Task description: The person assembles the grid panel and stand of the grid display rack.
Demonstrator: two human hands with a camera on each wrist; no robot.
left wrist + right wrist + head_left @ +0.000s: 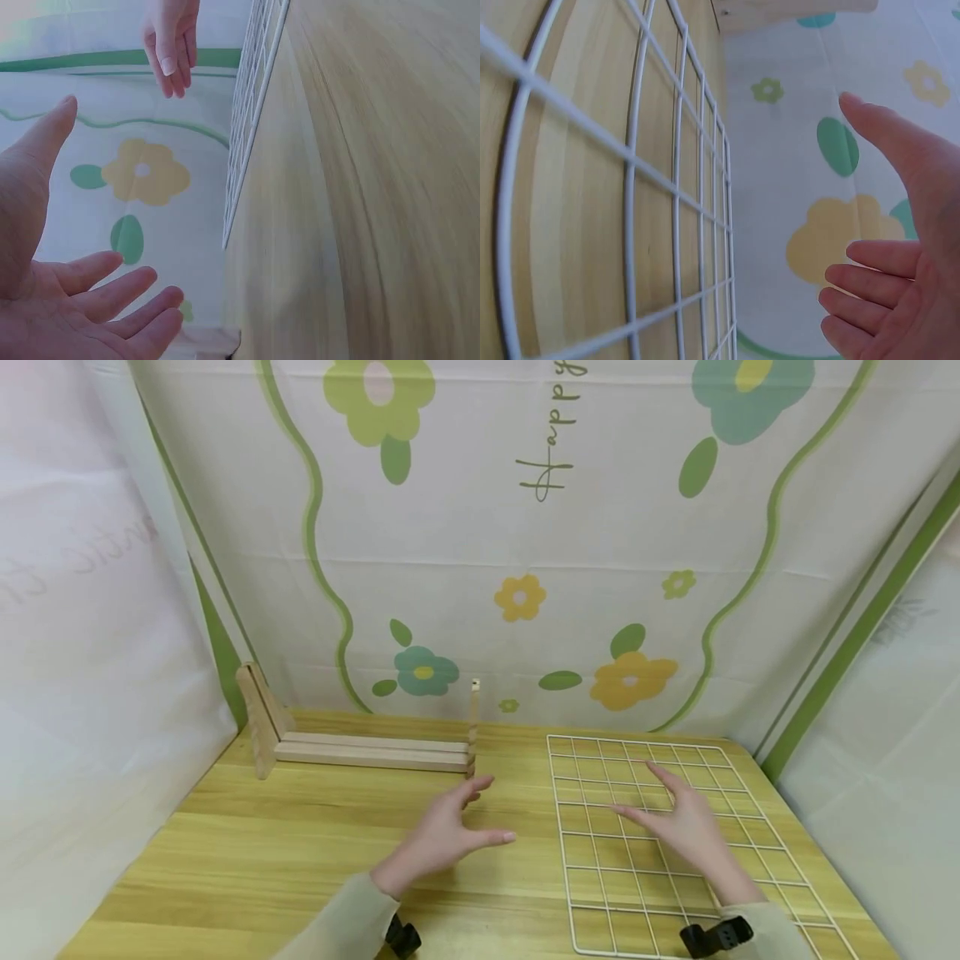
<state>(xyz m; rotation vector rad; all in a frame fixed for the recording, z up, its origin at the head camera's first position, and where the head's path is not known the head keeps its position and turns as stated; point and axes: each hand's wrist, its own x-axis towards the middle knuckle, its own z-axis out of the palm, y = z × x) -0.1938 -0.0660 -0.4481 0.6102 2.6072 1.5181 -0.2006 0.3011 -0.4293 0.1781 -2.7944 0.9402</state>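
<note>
My left hand point(446, 833) hovers over the middle of the wooden table, thumb and fingers spread apart, holding nothing. To the right, my right hand point(688, 827) is held above a white wire grid panel point(567, 867), its thumb and fingers also apart with nothing between them. In the right wrist view the grid's wires point(630, 225) lie beside the right hand point(900, 300) without contact. A pale wooden stand point(371, 752), made of a long bar between two end pieces, rests at the back left. Its right end piece point(473, 727) rises just beyond the left hand's fingertips.
A white curtain point(450, 527) printed with flowers and green lines hangs behind the table point(247, 860). More white cloth stands along the left point(112, 693) and right sides. Black straps with small devices point(716, 935) sit on both wrists.
</note>
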